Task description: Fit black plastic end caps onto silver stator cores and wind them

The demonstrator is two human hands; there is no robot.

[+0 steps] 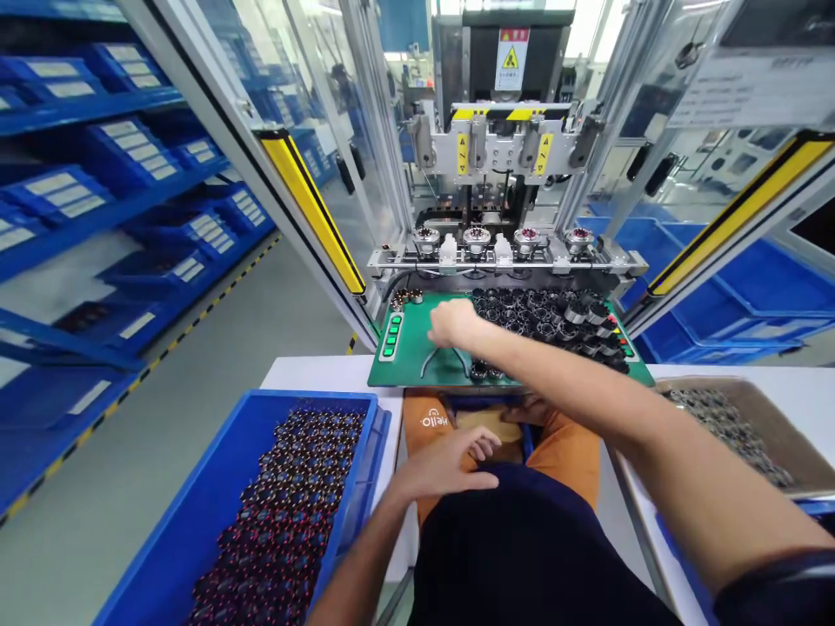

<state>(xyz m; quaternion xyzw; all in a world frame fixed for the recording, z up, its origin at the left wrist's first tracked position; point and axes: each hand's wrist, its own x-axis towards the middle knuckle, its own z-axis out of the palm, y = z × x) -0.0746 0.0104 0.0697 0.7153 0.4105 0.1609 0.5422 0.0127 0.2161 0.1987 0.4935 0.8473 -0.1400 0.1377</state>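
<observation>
My right hand [454, 323] is closed in a fist over the left half of the green work mat [417, 339]. From under it spread the two curved grey handles of a pliers-like tool [427, 359]; my fist hides its head. Above my lap, my left hand [450, 459] holds nothing, its fingers loosely bent and the thumb apart. Many black ring-shaped parts [541, 313] crowd the right side of the mat, beyond my right forearm. A few copper-wound parts [397, 302] stand at the mat's far left corner.
Behind the mat, a machine carries several round fixtures [477, 239] in a row. Yellow guard bars [313, 209] flank it. A blue bin [215, 461] of wound parts stands at left, a brown tray [750, 409] of metal parts at right. Shelves [97, 113] hold blue bins.
</observation>
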